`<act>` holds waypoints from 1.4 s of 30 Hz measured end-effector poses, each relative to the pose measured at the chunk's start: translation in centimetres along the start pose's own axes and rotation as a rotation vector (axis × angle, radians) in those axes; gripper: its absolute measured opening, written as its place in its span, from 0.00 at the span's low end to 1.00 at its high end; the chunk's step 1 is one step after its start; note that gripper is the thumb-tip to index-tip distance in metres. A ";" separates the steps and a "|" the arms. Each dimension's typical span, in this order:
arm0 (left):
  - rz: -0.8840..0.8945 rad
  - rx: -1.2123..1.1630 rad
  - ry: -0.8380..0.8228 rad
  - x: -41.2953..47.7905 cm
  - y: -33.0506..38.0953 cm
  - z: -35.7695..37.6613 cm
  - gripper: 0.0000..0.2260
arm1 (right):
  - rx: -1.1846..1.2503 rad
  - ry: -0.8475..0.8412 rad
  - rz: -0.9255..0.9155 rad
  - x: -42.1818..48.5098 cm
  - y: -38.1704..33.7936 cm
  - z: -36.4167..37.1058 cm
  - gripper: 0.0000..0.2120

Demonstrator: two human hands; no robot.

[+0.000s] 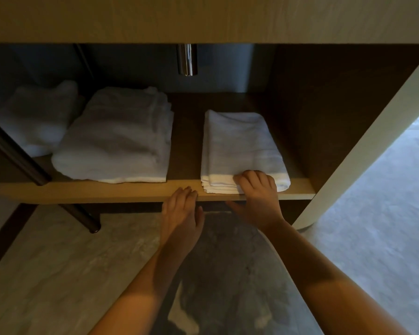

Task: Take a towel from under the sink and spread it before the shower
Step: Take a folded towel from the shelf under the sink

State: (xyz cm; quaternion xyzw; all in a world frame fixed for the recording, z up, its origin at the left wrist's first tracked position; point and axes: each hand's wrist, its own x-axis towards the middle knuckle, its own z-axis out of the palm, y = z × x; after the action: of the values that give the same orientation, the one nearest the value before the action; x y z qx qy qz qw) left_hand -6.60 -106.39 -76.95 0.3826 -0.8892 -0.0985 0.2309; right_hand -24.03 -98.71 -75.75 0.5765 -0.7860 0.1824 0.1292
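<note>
A thin folded white towel (242, 146) lies on the right part of the wooden shelf (121, 191) under the sink. My right hand (258, 192) rests on the towel's front edge, fingers curled over the top and thumb spread below the shelf lip; whether it grips the towel is unclear. My left hand (182, 211) hovers at the shelf's front edge just left of that towel, fingers apart and holding nothing.
A thick folded white towel (116, 141) sits mid-shelf, and another white towel (39, 114) lies behind it at the far left. A chrome drain pipe (187, 59) hangs above. A dark metal leg (17, 155) crosses at left. The cabinet's pale side panel (363, 141) stands right. Marble floor below.
</note>
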 end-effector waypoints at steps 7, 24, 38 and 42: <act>-0.016 -0.010 -0.006 0.1 -0.7 0.3 0.17 | -0.024 0.033 -0.013 0.7 0.1 0.1 0.24; -0.005 -0.105 0.059 0.0 -1.6 0.9 0.16 | -0.025 0.111 0.013 1.4 -0.2 1.2 0.26; -0.005 -0.178 0.037 -0.2 -1.9 0.3 0.16 | 0.087 0.142 -0.019 -0.6 -0.2 -0.5 0.19; 0.002 -0.194 0.020 0.0 -2.1 -0.2 0.15 | 0.070 0.075 -0.022 0.1 -0.2 -1.3 0.19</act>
State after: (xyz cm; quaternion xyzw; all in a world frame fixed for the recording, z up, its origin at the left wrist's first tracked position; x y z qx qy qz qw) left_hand -5.12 -107.85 -77.53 0.3585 -0.8734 -0.1804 0.2758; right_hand -23.90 -98.27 -74.58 0.5820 -0.7672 0.2300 0.1404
